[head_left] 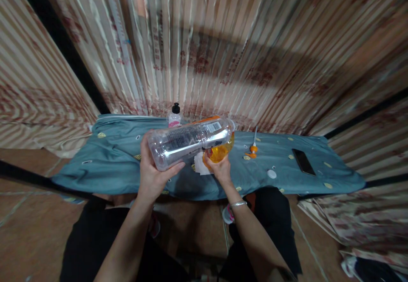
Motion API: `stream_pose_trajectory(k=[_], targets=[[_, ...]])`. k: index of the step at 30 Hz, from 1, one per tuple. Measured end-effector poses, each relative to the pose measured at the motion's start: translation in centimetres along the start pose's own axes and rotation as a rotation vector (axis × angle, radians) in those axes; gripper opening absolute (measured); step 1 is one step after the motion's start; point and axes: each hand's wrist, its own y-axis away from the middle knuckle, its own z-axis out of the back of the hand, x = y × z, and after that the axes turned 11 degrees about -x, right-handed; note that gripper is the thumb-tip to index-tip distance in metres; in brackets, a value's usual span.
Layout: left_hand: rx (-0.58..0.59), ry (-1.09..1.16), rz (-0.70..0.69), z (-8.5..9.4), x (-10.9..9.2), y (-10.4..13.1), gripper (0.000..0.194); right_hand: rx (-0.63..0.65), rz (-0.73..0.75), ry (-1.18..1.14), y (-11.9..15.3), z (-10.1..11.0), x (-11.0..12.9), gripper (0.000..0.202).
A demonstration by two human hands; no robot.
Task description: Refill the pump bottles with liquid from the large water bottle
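My left hand [154, 176] grips the base end of a large clear plastic bottle [188, 142], which lies tilted nearly level with its neck pointing right. Its neck is over a bottle of yellow-orange liquid [221, 151], and I cannot tell whether the two touch. Wrapped round that second bottle is my right hand [219, 167]; a silver bangle circles the wrist. Under the bottles a white tissue [202, 165] lies on the cloth. An orange pump top [253, 149] with a pale tube rests to the right.
A teal cloth [117, 163] covers the table. Behind the clear bottle stands a small bottle with a black cap [175, 114]. A white round cap [272, 174] and a dark phone [303, 162] lie at the right. Striped curtains [204, 52] hang behind, between dark poles [63, 44].
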Motion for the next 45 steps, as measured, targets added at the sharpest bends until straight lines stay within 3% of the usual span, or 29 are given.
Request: stream_pose_trajectory(k=[8,36,45], targets=[[-0.015,-0.040,-0.076,0.08,0.20,-0.13,0.104,-0.007,0.010,0.041,0.01,0.05,0.01,0.076],[0.034,0.015,-0.014,0.19,0.28,0.04,0.108,-0.002,0.003,-0.014,-0.08,-0.12,-0.26,0.072],[0.013,-0.020,-0.078,0.08,0.26,-0.11,0.106,0.010,-0.001,-0.053,-0.16,-0.25,-0.49,0.072]])
